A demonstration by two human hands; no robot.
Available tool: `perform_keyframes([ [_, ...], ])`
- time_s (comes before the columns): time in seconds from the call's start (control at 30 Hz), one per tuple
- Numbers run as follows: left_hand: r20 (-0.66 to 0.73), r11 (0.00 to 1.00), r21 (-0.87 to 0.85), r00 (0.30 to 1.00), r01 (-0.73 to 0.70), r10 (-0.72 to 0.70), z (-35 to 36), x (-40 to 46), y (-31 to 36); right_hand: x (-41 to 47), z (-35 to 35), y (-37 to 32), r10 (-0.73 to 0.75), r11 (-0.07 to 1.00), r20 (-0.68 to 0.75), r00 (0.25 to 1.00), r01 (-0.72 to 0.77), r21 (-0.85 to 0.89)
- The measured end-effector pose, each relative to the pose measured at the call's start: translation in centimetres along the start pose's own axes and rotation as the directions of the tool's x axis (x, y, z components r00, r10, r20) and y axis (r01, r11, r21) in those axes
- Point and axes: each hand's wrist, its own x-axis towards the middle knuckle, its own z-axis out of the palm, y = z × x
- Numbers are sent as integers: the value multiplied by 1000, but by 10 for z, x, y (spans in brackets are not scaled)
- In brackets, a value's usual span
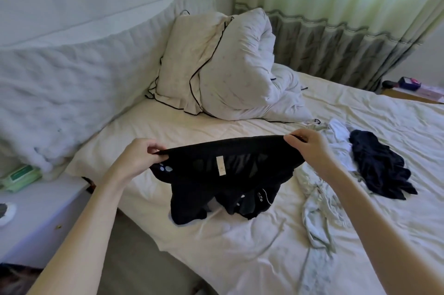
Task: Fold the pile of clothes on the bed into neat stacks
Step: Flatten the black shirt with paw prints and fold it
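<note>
A black garment (223,174) with small white paw prints and a white label hangs stretched between my hands above the bed (216,258). My left hand (141,155) pinches its upper edge at the left end. My right hand (307,145) pinches the same edge at the right end. The garment's lower part bunches on the sheet. To the right lie a crumpled dark navy garment (377,169) and a pale green-white garment (319,210), both unfolded.
Two white pillows with black piping (216,66) lean at the head of the bed. A padded white headboard (60,93) runs along the left. A nightstand (48,210) with a green pack stands at the lower left. Curtains hang at the back right.
</note>
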Motion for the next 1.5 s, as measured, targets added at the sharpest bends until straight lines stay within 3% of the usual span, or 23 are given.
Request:
perform_keyframes([
  [0.2,-208,919,-385,963,82,-173,53,-83,-2,-68,-38,17,-23,997,-1,1000,23,67],
  [0.37,-367,761,-633,921,-142,-133,45,-135,58,-115,-71,-6,-164,940,-229,960,222,257],
  [0.63,-677,698,-537,735,-473,-23,22,-175,164,-139,-106,-51,-315,799,-520,794,518,307],
  [0.83,-735,704,-487,678,-517,-11,17,-154,173,-119,-101,-61,-326,788,-551,768,543,291],
  [1.0,-712,749,-493,700,-443,-54,24,-95,141,-69,-62,-48,-283,850,-449,847,439,292],
  [1.23,-578,830,-521,798,-200,-171,45,50,39,63,50,-5,-118,940,-126,985,151,305],
  [1.4,-411,862,-505,868,37,-278,78,174,-57,172,165,58,145,945,56,988,-155,289],
  [1.5,-227,861,-485,929,153,-293,103,222,-115,215,228,97,264,907,97,960,-281,313],
])
